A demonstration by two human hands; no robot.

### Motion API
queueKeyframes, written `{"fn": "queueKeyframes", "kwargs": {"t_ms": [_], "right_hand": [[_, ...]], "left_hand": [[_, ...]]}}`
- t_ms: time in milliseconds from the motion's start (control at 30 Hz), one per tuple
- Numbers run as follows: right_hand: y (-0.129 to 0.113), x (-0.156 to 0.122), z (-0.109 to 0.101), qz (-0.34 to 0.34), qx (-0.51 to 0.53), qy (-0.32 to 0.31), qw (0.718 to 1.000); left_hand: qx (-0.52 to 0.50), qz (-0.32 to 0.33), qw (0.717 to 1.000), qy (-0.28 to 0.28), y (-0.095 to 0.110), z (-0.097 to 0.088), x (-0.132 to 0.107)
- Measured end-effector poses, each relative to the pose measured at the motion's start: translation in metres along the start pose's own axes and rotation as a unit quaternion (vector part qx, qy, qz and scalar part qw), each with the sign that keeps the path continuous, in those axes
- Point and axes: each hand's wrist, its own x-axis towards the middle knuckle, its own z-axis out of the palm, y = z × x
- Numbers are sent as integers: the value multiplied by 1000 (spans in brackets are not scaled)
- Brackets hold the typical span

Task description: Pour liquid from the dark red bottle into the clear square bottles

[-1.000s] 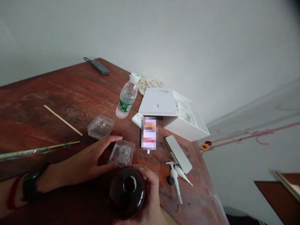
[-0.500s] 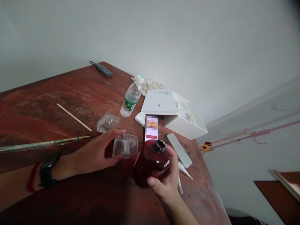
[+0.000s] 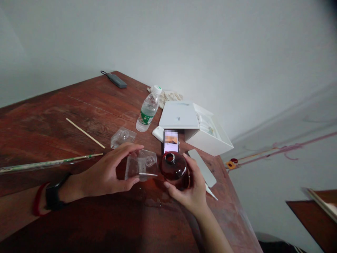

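Note:
My left hand point(image 3: 113, 172) has its thumb and fingers around a clear, square glass bottle point(image 3: 139, 168) with a short round neck. Just to the right, my right hand point(image 3: 191, 186) grips a dark reddish-brown round bottle point(image 3: 175, 170) by its side; its narrow mouth is uncapped. The dark bottle stands nearly upright beside the clear one, with a small gap between them. A second clear glass bottle point(image 3: 123, 137) sits behind my left hand. Liquid point(image 3: 158, 202) lies on the table in front of the two held bottles.
On the wooden table point(image 3: 47, 105) stand a water bottle point(image 3: 147, 110) and an open white box point(image 3: 210, 140). A phone point(image 3: 170, 142), a grey-white flat strip point(image 3: 202, 168), a white nozzle point(image 3: 211, 194), a loose chopstick point(image 3: 85, 133), wrapped chopsticks point(image 3: 52, 162) and a grey device point(image 3: 117, 80) lie around.
The dark bottle has been set more upright, slightly up and left, by my right hand. The clear bottle has shifted slightly right with my left hand. The liquid on the table now shows.

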Motion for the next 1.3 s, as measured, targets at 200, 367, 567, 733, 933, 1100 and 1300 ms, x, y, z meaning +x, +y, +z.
{"fn": "queueKeyframes", "kwargs": {"t_ms": [200, 367, 567, 733, 933, 1100, 1300], "right_hand": [[-4, 7, 0, -47, -36, -20, 998], [-3, 7, -2, -51, -80, -36, 995], [1, 5, -2, -64, -111, -41, 991], [1, 5, -2, -67, -118, -40, 990], [2, 5, -1, -75, -122, -54, 988], [3, 5, -4, -87, -144, -67, 983], [4, 6, -6, -90, -181, -83, 976]], "left_hand": [[-29, 12, 999, 10, -5, -2, -2], [-63, 9, 998, -1, -1, -4, -2], [-47, 25, 999, -11, -1, -5, -2], [-39, 25, 999, -4, -2, -5, -1], [-25, 20, 999, -10, -5, -3, -3], [-26, 9, 1000, -15, -8, -1, -4], [-43, 19, 999, -19, -13, 2, -2]]}}
